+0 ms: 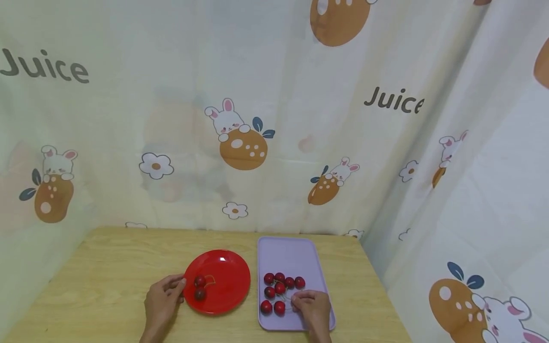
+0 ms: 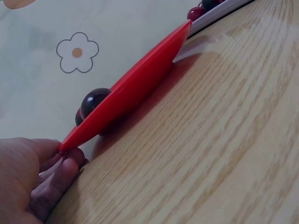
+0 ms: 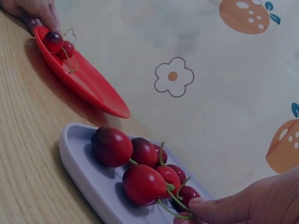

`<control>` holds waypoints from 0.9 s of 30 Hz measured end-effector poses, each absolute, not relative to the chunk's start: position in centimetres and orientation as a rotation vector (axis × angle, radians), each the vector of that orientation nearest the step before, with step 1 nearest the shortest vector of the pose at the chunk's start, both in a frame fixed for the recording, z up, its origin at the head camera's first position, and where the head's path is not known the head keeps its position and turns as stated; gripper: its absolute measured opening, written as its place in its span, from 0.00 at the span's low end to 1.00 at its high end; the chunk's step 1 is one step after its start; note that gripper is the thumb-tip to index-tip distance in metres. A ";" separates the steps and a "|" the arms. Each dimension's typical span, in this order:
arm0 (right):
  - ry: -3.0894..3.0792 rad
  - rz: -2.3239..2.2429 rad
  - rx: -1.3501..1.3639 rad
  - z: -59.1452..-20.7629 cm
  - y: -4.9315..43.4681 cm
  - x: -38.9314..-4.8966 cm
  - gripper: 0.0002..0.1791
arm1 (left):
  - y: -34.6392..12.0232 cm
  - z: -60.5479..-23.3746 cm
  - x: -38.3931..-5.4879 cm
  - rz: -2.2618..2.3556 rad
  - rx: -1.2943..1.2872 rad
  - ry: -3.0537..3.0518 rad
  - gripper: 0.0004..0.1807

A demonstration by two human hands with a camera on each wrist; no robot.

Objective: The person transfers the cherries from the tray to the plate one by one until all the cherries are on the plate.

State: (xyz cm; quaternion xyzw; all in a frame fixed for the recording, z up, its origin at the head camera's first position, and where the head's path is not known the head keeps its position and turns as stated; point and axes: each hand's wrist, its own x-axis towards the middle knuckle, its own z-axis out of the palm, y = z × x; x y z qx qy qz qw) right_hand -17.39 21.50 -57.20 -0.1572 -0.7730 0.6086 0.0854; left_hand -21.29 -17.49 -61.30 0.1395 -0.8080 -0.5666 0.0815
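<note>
Head view shows eight red cherries (image 1: 280, 288) on the purple tray (image 1: 287, 255), and two more cherries (image 1: 199, 282) on the red plate (image 1: 229, 283) just beside it. The right hand (image 1: 314, 308) has its fingers pinched together on green stems (image 3: 174, 214) at the tray; those cherries seem to rest there, not lifted yet. The left hand (image 1: 161, 302) has its fingers clamped on the plate's edge. It looks only partly done: two on the plate, eight left on the tray. Both dishes sit on the wooden counter (image 1: 128, 262), with a bunny curtain (image 1: 171, 62) behind.
</note>
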 end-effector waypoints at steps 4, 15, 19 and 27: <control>-2.286 1.810 -0.491 -57.2 21.3 -17.6 0.08 | -17.5 -61.2 -21.5 -1.692 0.413 -2.398 0.16; -2.266 1.825 -0.506 -57.4 21.5 -17.6 0.08 | -17.4 -61.2 -21.2 -1.690 0.430 -2.408 0.17; -2.253 1.862 -0.504 -57.4 21.5 -17.7 0.09 | -17.3 -61.4 -21.2 -1.685 0.448 -2.421 0.17; -2.243 1.871 -0.511 -58.0 21.5 -18.2 0.07 | -17.6 -61.5 -21.4 -1.692 0.404 -2.407 0.16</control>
